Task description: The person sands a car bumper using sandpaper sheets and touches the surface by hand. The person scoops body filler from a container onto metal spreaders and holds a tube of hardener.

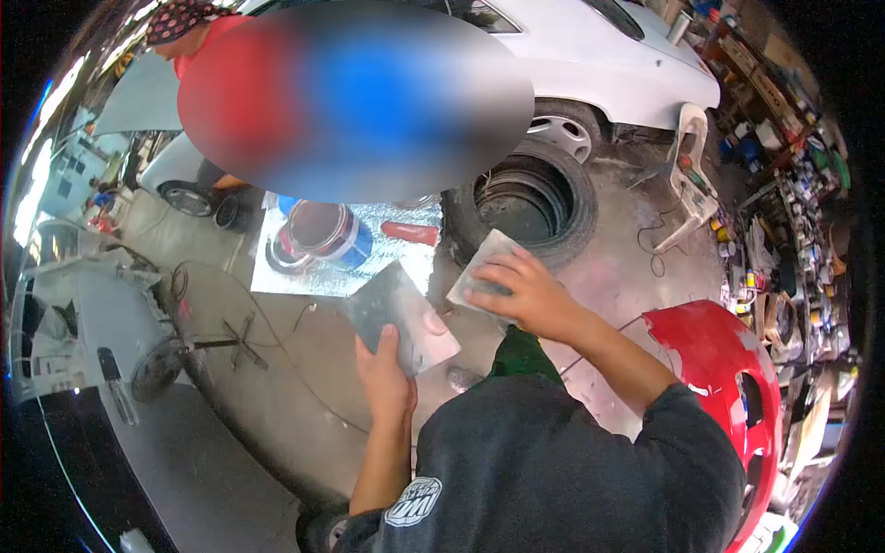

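My left hand (387,369) grips the lower edge of a flat grey plate (380,302), thumb on top. A pinkish, putty-like smear lies on the plate's right end. My right hand (530,290) is closed on a pale, thin rectangular piece (484,263), perhaps a filler spreader, fingers across its face. The two flat pieces are close together but apart. Beyond them, an open can with a blue label (355,249) and a red tube-like item (410,233) rest on a silver foil-like surface (277,278).
Stacked tyres (576,207) stand just beyond my right hand. A red bumper (687,336) is at right, a white plastic chair (693,175) behind it. A grey car panel (217,452) is at left. A white car (590,69) and a person in red (212,41) are ahead; a blur covers part.
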`<action>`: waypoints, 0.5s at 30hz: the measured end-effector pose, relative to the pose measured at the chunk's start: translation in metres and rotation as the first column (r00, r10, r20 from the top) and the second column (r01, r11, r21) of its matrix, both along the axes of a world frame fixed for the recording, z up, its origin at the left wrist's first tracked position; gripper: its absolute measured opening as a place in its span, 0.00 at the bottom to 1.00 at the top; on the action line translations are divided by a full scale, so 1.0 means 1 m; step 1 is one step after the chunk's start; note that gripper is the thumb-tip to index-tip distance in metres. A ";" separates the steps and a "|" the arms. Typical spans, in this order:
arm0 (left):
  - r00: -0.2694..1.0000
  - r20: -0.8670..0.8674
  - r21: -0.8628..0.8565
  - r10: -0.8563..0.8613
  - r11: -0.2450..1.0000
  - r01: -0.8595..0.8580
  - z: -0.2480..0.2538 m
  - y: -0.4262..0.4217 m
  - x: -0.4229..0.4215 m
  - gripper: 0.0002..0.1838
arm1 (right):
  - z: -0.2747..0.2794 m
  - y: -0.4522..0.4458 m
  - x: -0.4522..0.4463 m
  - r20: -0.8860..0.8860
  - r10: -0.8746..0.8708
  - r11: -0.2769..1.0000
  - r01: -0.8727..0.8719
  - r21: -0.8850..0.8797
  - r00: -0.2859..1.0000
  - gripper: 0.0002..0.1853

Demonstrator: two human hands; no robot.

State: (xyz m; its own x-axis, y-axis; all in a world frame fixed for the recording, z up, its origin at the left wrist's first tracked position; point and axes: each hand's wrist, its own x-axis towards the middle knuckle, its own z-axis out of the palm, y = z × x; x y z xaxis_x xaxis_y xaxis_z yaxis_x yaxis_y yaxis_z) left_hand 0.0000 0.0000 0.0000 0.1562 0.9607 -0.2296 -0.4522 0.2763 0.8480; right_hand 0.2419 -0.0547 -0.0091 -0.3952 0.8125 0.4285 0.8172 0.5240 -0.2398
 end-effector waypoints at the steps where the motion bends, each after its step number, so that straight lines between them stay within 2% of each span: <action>1: 1.000 -0.027 0.048 0.014 0.999 -0.013 -0.002 -0.001 0.007 0.28 | 0.017 -0.008 -0.007 0.020 0.022 0.998 -0.023 0.055 1.000 0.32; 2: 0.998 -0.056 0.094 0.025 0.995 -0.019 -0.003 -0.005 0.010 0.27 | 0.024 -0.014 -0.009 0.038 0.039 0.993 -0.042 0.109 0.999 0.32; 3: 0.986 -0.167 0.125 0.030 0.992 -0.010 0.005 -0.002 -0.014 0.26 | 0.016 -0.010 -0.031 0.011 0.042 0.996 -0.043 0.080 0.999 0.30; 5: 0.969 -0.244 0.205 0.043 0.979 0.008 0.008 0.001 -0.007 0.24 | 0.013 -0.007 -0.018 0.101 0.044 0.998 -0.048 0.038 0.994 0.25; 6: 0.963 -0.266 0.209 0.045 0.978 0.012 0.006 0.003 -0.004 0.23 | 0.022 -0.002 -0.007 0.106 0.018 1.000 -0.017 -0.003 0.994 0.25; 9: 0.943 -0.330 0.228 0.045 0.973 0.034 0.002 0.005 -0.002 0.22 | 0.018 0.004 -0.028 0.065 0.113 0.986 -0.120 0.117 0.991 0.25; 10: 0.939 -0.340 0.241 0.050 0.970 0.036 0.008 0.006 -0.002 0.22 | 0.025 0.001 -0.032 0.010 0.165 0.986 -0.165 0.032 0.986 0.25; 11: 0.938 -0.343 0.260 0.059 0.965 0.034 0.012 0.008 -0.001 0.22 | 0.029 0.002 -0.026 0.059 0.147 0.988 -0.149 0.033 0.987 0.24; 13: 0.872 -0.486 0.196 -0.067 0.963 0.183 0.012 0.007 -0.008 0.21 | 0.033 0.003 -0.011 0.150 0.107 0.993 -0.112 0.025 0.983 0.23; 14: 0.823 -0.552 0.149 -0.134 0.955 0.256 0.013 0.004 -0.011 0.21 | 0.034 0.003 -0.017 0.115 0.102 0.995 -0.104 0.010 0.988 0.22; 15: 0.843 -0.526 0.162 -0.115 0.959 0.232 0.013 0.003 -0.009 0.21 | 0.037 0.006 -0.023 0.088 0.100 0.995 -0.099 -0.010 0.991 0.22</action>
